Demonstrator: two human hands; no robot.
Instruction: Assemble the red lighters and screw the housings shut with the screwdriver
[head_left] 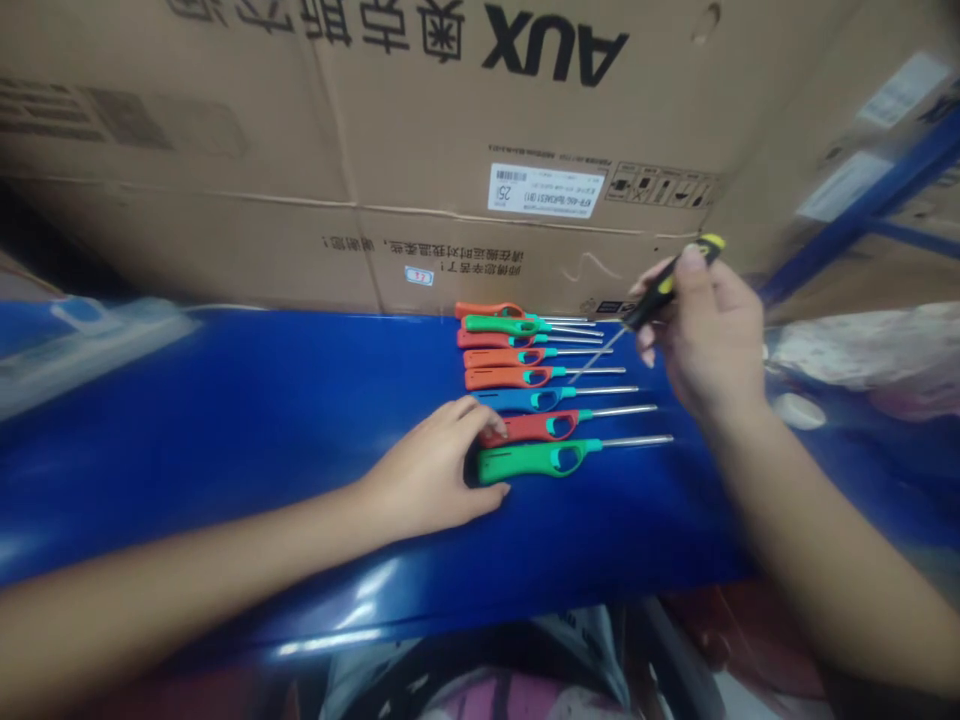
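A row of stick lighters (506, 378) is lined up near to far on the counter (262, 420), handles pointing left, rods pointing right. The far ones are bunched tight, just in front of the big carton (262, 190) standing along the far side. Left hand (435, 460) is at the handle ends: fingers (489, 423) on the second-nearest lighter, thumb along the near side of the nearest one. Right hand (716, 335) is right of the row, its screwdriver (654, 301) angled left over the middle lighters (can't tell if it touches). Over at far left there's a plastic package (127, 335); on the right, a bundle (877, 345) with a small round thing (799, 411) just left and near.
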